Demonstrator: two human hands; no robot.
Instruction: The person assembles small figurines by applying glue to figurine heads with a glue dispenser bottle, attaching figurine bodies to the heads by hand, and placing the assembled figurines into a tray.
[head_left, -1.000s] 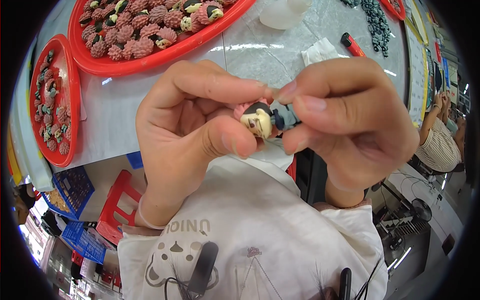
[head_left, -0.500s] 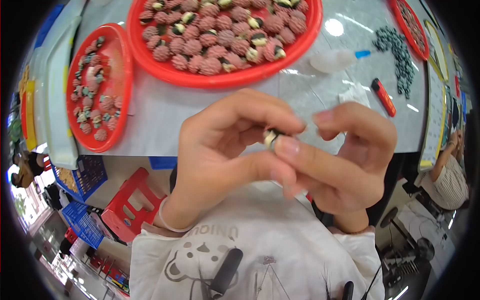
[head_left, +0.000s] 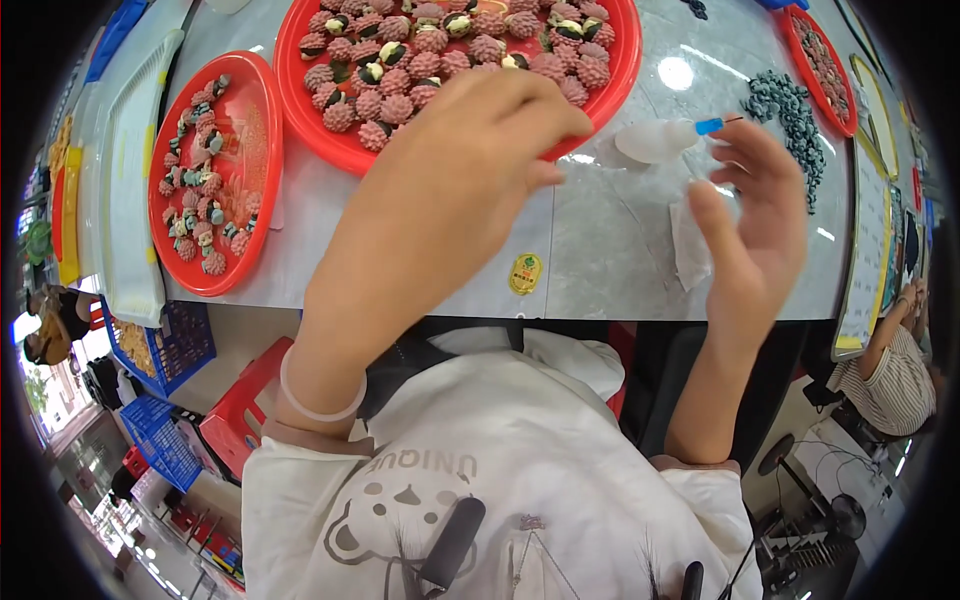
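Observation:
My left hand reaches over the near edge of a large round red tray. Its thumb and fingertips are apart, with nothing visible between them. In the tray lie many pink, bumpy, dome-shaped pieces, some with black and cream parts. On the right, my right hand is open and holds nothing visible. Its fingertips are close to the blue tip of a translucent squeeze bottle lying on its side; whether they touch is unclear. The small black-and-cream piece seen earlier is not visible in either hand.
A smaller red tray with pink and grey-green pieces stands left. Dark grey-green pieces lie in a pile at right, near another red tray. On the table are a white tissue and a yellow oval sticker. A person sits far right.
My hands have come apart from around the small black-and-cream piece. My left hand moved up over the large tray, my right toward the bottle, now covering the red-and-black tool.

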